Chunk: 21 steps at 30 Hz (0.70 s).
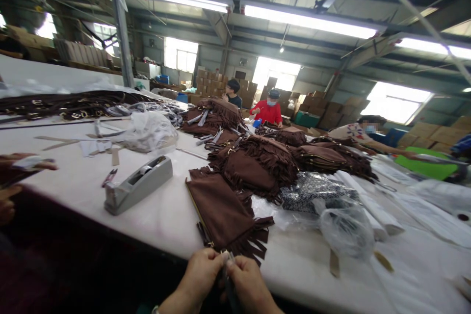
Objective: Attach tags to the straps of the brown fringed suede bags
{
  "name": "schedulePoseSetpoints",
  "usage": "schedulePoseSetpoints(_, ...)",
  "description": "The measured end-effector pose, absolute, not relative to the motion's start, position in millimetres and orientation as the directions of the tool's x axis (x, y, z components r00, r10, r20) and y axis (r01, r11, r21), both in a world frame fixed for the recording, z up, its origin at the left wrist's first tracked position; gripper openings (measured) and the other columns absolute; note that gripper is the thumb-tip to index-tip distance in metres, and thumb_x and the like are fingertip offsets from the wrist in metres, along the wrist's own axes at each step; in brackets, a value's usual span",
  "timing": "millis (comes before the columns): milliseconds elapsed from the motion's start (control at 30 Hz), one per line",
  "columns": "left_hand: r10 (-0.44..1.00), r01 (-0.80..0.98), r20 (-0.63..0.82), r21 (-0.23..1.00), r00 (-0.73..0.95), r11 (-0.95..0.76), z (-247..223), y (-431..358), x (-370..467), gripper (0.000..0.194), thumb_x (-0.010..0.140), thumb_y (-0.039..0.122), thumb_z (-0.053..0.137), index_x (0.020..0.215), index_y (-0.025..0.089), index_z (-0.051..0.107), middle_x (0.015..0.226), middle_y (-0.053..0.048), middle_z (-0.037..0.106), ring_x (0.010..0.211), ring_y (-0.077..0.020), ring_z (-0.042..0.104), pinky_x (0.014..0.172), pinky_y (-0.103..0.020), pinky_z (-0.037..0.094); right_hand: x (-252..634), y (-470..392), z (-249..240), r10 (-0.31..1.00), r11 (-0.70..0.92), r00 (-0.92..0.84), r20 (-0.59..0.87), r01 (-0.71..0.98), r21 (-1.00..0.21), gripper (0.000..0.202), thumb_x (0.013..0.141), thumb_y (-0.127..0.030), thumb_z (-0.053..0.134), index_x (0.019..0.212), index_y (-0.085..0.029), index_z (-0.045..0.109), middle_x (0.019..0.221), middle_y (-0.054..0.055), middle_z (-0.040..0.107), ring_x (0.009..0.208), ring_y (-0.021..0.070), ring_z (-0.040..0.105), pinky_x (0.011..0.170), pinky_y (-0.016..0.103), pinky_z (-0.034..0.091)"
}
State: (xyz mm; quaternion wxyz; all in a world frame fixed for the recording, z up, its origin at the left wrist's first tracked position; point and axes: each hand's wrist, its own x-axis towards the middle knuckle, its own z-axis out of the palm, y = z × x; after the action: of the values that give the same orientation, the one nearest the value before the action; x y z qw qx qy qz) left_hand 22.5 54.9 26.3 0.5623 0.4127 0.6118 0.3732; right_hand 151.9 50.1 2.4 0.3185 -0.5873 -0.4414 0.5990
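Observation:
At the table's near edge, my left hand [198, 277] and my right hand [252, 284] are closed and close together. Both pinch the end of a dark strap [230, 288] with greyish wrapping and a small shiny piece at the fingertips; its lower part hangs below the edge. Just beyond them, a brown fringed bag [221, 206] lies flat, its gold zipper along the left side and its fringe toward the right. Whether the strap is joined to this bag is hidden by my fingers.
Left of the bag stands a grey tape dispenser [140, 184]. More brown fringed bags [253, 164] are heaped beyond, beside a clear plastic bag [346, 228]. Dark straps [73, 105] lie far left. Another person's hand [27, 163] reaches in at left; several people work across the table.

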Motion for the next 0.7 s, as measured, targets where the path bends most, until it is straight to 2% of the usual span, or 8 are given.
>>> schedulePoseSetpoints(167, 0.972, 0.260, -0.233, 0.937, -0.034, 0.234, 36.0, 47.7, 11.2, 0.041, 0.075, 0.053, 0.057, 0.054, 0.019, 0.064, 0.056, -0.005, 0.065, 0.062, -0.0225, 0.061, 0.061, -0.032, 0.041, 150.5, 56.0, 4.4, 0.886, -0.432, -0.120, -0.448, 0.135, -0.892, 0.044, 0.077, -0.057, 0.060, 0.074, -0.013, 0.059, 0.055, 0.006, 0.063, 0.035, 0.0135, 0.054, 0.035, 0.021, 0.034)
schedulePoseSetpoints(267, 0.987, 0.304, -0.153, 0.943, 0.038, 0.135, 38.6, 40.0, 3.9, 0.030, 0.082, 0.041, 0.054, 0.072, 0.019, 0.073, 0.074, -0.004, 0.074, 0.077, -0.0233, 0.068, 0.072, -0.030, 0.047, 150.6, 55.8, 7.2, 0.879, -0.446, -0.125, -0.459, 0.120, -0.887, 0.046, 0.076, -0.059, 0.060, 0.077, -0.013, 0.059, 0.057, 0.007, 0.063, 0.036, 0.0139, 0.055, 0.036, 0.021, 0.035)
schedulePoseSetpoints(367, 0.992, 0.309, -0.105, 0.948, 0.077, 0.076, 39.7, 35.5, -0.4, 0.025, 0.085, 0.034, 0.054, 0.086, 0.020, 0.074, 0.085, -0.003, 0.077, 0.085, -0.0215, 0.070, 0.079, -0.028, 0.049, 149.8, 55.9, 11.9, 0.877, -0.447, -0.138, -0.460, 0.117, -0.887, 0.051, 0.074, -0.064, 0.062, 0.076, -0.014, 0.059, 0.057, 0.006, 0.063, 0.038, 0.0137, 0.056, 0.038, 0.021, 0.037)
schedulePoseSetpoints(533, 0.992, 0.325, -0.072, 0.945, 0.099, 0.036, 39.7, 36.6, -0.1, 0.021, 0.085, 0.031, 0.057, 0.095, 0.019, 0.072, 0.084, -0.003, 0.075, 0.081, -0.0194, 0.068, 0.076, -0.026, 0.050, 155.3, 57.7, 7.8, 0.857, -0.445, -0.227, -0.462, 0.123, -0.887, 0.056, 0.065, -0.070, 0.069, 0.075, -0.015, 0.062, 0.059, 0.004, 0.063, 0.045, 0.0145, 0.059, 0.046, 0.024, 0.045)
schedulePoseSetpoints(700, 0.994, 0.452, -0.109, 0.888, 0.031, 0.083, 37.3, 39.3, 2.3, 0.016, 0.079, 0.023, 0.062, 0.088, 0.018, 0.075, 0.086, -0.006, 0.077, 0.083, -0.0210, 0.069, 0.075, -0.027, 0.050, 167.3, 63.2, -11.3, 0.865, -0.390, -0.308, -0.395, 0.083, -0.917, 0.051, 0.065, -0.064, 0.074, 0.070, -0.014, 0.070, 0.060, 0.005, 0.066, 0.056, 0.0156, 0.061, 0.055, 0.024, 0.044)
